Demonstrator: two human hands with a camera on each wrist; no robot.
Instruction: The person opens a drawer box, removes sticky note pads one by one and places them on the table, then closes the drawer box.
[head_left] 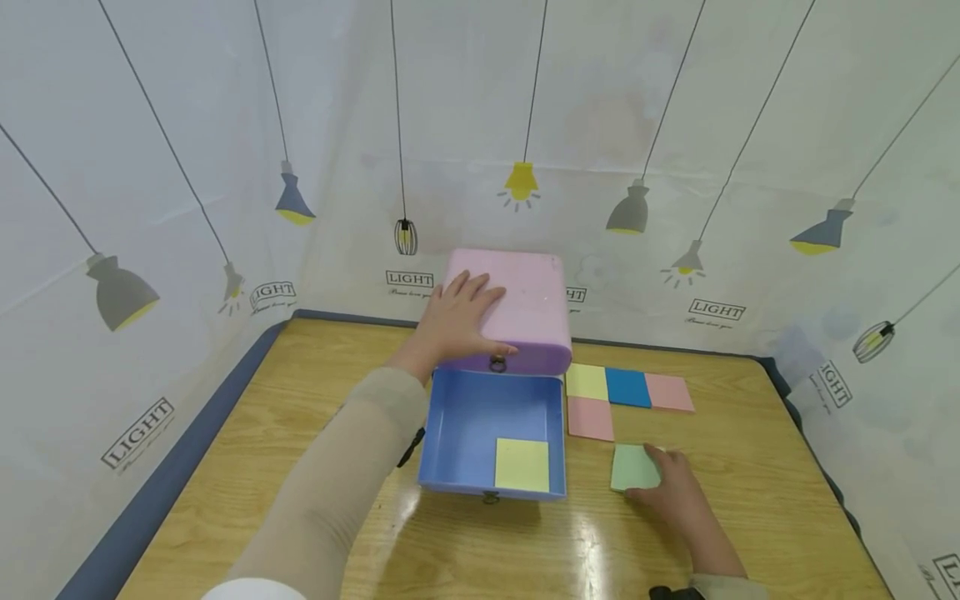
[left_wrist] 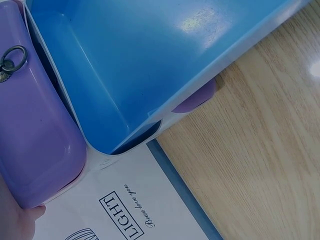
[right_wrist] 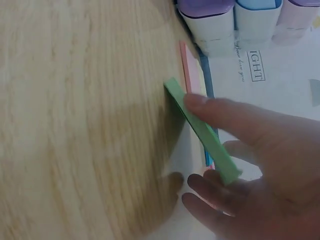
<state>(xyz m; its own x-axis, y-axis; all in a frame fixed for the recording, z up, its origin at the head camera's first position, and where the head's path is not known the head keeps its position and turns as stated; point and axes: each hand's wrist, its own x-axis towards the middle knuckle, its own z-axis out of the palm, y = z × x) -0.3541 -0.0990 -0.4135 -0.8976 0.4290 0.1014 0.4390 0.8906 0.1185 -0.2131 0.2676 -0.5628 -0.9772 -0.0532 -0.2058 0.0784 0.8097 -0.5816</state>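
My left hand (head_left: 461, 321) rests with spread fingers on the pink top of a small drawer cabinet (head_left: 528, 296), its thumb by the purple drawer front (left_wrist: 42, 130). Below that, a blue drawer (head_left: 465, 417) is pulled out, and a yellow sticky note pad (head_left: 522, 465) lies in its front right corner. To the right of the drawer, my right hand (head_left: 678, 492) pinches a light green sticky note pad (head_left: 633, 468) between thumb and fingers. In the right wrist view the green pad (right_wrist: 205, 132) is tilted above the table, casting a shadow.
Right of the cabinet lie a yellow pad (head_left: 587, 381), a blue pad (head_left: 628, 388) and a pink pad (head_left: 669, 392) in a row. Another pink pad (head_left: 590, 418) sits in front of the yellow one. A printed curtain (head_left: 480, 108) surrounds the wooden table (head_left: 757, 467).
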